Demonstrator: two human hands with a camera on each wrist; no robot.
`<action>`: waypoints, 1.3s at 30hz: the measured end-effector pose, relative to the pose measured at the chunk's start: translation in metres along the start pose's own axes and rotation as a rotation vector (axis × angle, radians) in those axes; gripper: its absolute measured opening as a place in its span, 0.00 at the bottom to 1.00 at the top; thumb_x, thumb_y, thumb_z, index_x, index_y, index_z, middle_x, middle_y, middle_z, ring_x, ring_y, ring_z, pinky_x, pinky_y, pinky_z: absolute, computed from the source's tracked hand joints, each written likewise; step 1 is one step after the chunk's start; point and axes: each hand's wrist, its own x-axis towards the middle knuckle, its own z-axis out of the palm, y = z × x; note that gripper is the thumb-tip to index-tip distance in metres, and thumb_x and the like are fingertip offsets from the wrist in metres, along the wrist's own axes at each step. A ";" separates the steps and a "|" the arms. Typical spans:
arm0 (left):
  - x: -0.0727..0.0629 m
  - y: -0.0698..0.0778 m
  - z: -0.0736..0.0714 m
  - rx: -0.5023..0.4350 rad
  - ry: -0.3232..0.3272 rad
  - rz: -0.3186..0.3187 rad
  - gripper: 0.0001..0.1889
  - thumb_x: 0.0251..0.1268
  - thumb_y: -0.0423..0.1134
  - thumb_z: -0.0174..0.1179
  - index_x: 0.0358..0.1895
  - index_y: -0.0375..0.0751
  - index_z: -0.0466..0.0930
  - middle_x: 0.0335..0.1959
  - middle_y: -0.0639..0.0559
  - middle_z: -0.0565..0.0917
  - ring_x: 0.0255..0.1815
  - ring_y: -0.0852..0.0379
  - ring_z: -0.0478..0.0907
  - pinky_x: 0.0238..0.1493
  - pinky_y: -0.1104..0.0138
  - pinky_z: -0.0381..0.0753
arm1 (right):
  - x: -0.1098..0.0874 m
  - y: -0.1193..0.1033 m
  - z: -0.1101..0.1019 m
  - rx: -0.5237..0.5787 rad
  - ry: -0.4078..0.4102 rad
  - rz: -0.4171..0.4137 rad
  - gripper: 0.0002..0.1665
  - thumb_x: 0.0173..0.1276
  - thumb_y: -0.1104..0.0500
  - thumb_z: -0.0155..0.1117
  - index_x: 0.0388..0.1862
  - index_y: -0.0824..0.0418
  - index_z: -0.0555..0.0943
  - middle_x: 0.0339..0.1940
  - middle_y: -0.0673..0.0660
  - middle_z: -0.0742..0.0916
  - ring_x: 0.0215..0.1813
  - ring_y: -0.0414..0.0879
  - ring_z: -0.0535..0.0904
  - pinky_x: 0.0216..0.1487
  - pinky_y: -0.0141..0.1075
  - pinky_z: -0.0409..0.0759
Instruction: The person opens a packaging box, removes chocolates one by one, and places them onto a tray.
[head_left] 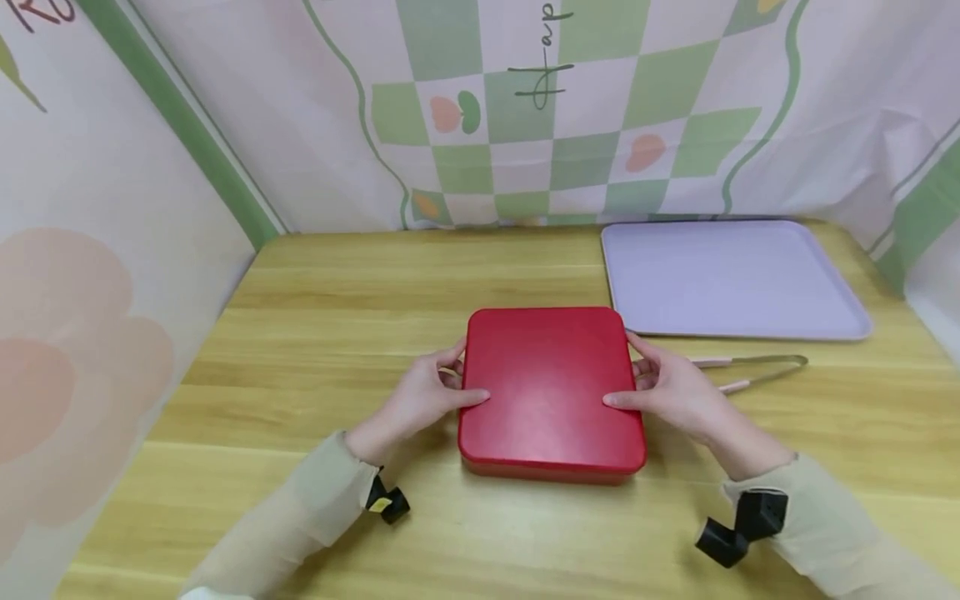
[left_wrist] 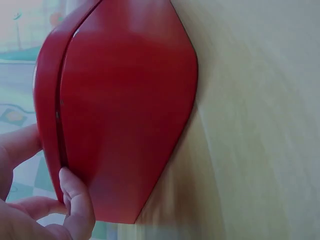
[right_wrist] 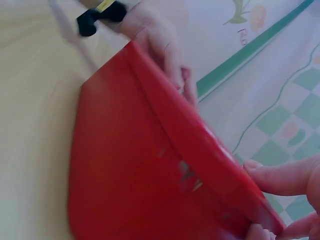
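A red square box (head_left: 551, 433) with rounded corners and a lid on sits on the wooden table. My left hand (head_left: 423, 392) grips the lid's left edge, thumb on top and fingers at the side. On the opposite side my right hand (head_left: 678, 390) holds the right edge in the same way. The left wrist view shows a thin seam between the lid (left_wrist: 46, 95) and the box body (left_wrist: 125, 110), with a fingertip at the seam. In the right wrist view, the right thumb (right_wrist: 280, 177) presses on the lid's top edge. What is inside the box is hidden.
A pale purple tray (head_left: 738, 279) lies at the back right of the wooden table (head_left: 337, 292). Tongs with pink grips (head_left: 772, 361) lie beyond my right hand, partly hidden by it. Patterned curtains (head_left: 517, 167) hang behind and beside the table.
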 end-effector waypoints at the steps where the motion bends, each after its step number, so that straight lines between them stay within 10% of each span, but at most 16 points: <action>1: 0.000 0.000 0.001 -0.012 0.001 -0.007 0.43 0.50 0.36 0.71 0.71 0.43 0.60 0.40 0.47 0.80 0.36 0.57 0.77 0.32 0.72 0.80 | 0.000 -0.003 0.000 -0.011 0.008 -0.016 0.60 0.56 0.51 0.72 0.75 0.66 0.46 0.54 0.70 0.79 0.48 0.55 0.79 0.42 0.35 0.84; 14: 0.000 0.003 0.000 -0.135 0.008 0.047 0.40 0.55 0.29 0.66 0.71 0.41 0.58 0.42 0.45 0.78 0.34 0.61 0.76 0.34 0.76 0.79 | 0.001 -0.009 -0.007 -0.211 0.039 -0.094 0.59 0.58 0.45 0.69 0.75 0.66 0.46 0.55 0.72 0.79 0.44 0.53 0.81 0.39 0.35 0.81; 32: 0.006 0.025 -0.003 -0.491 0.001 0.027 0.28 0.66 0.26 0.54 0.70 0.40 0.62 0.56 0.40 0.74 0.44 0.62 0.78 0.49 0.64 0.84 | 0.002 0.007 -0.036 0.271 -0.077 0.077 0.51 0.67 0.58 0.61 0.77 0.61 0.40 0.61 0.69 0.70 0.36 0.36 0.83 0.39 0.40 0.87; 39: 0.006 0.033 -0.005 -0.622 0.004 0.067 0.23 0.69 0.26 0.49 0.66 0.31 0.64 0.57 0.42 0.75 0.46 0.63 0.78 0.43 0.72 0.84 | 0.006 0.020 -0.052 0.464 -0.152 0.070 0.48 0.69 0.63 0.56 0.77 0.59 0.37 0.46 0.44 0.79 0.38 0.40 0.85 0.39 0.44 0.87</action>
